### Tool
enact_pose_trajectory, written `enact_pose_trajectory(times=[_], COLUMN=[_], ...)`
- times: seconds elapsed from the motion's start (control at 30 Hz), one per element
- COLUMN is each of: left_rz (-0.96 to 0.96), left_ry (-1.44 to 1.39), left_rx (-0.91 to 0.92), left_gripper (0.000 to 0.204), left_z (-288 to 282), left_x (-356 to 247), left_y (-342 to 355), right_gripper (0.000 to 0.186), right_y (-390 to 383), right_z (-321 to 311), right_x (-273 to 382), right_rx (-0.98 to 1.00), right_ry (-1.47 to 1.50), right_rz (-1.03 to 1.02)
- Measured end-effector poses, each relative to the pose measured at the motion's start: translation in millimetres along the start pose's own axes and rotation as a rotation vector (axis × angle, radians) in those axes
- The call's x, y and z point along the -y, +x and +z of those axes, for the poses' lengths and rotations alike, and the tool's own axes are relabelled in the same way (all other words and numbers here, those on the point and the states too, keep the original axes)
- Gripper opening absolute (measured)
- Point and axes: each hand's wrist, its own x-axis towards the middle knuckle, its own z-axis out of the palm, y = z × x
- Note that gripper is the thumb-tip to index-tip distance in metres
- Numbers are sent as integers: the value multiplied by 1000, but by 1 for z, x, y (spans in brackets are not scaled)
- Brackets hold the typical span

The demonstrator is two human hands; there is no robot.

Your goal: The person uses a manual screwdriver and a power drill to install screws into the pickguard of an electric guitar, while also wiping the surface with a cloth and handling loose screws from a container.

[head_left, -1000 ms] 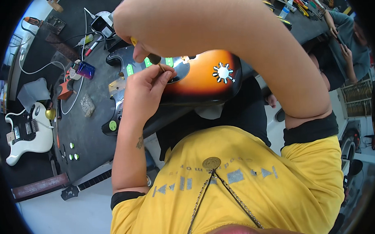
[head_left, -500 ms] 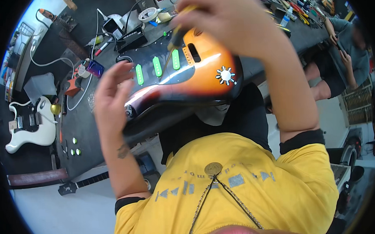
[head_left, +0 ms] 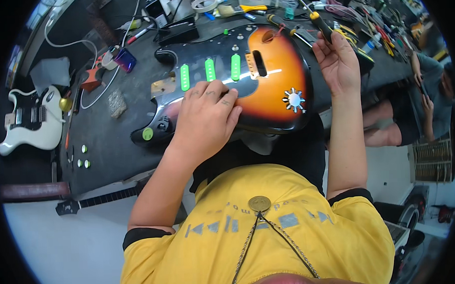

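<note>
A sunburst electric guitar body [head_left: 279, 55] lies on the dark workbench in front of me, with a black pickguard [head_left: 197, 55] and three bright green pickups [head_left: 236, 67]. My left hand [head_left: 204, 118] rests palm down on the lower edge of the pickguard, its fingertips just below the pickups; what lies under them is hidden. Off the body's right side, my right hand [head_left: 339, 63] is raised and closed around the handle of a screwdriver [head_left: 320, 24]. The handle is black and yellow, and the shaft points up and to the left, away from the guitar.
A white guitar body [head_left: 37, 133] lies at the far left, near several small green-and-white knobs [head_left: 84, 148]. A guitar neck [head_left: 106, 197] sits below the bench edge. Masking tape [head_left: 204, 3], a brush [head_left: 230, 10] and pliers [head_left: 387, 46] crowd the back. Another person [head_left: 428, 92] sits at right.
My left hand has come down onto the guitar's pickguard. My right hand has moved right and away from the guitar, swinging the screwdriver's shaft from pointing down at the pickups to pointing up.
</note>
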Motion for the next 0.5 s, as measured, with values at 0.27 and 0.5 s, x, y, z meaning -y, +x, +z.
enact_pose_trajectory(times=[0.27, 0.5], left_rz=[-333, -622], left_ry=[-104, 395], left_rx=[-316, 24], left_gripper=[24, 20], left_z=[-67, -89], left_x=[89, 230], left_y=[-23, -69], right_gripper=[28, 31], right_y=[-8, -7], right_z=[-34, -51], right_x=[-29, -41], right_rx=[77, 128], right_ry=[122, 274], right_rz=[65, 56])
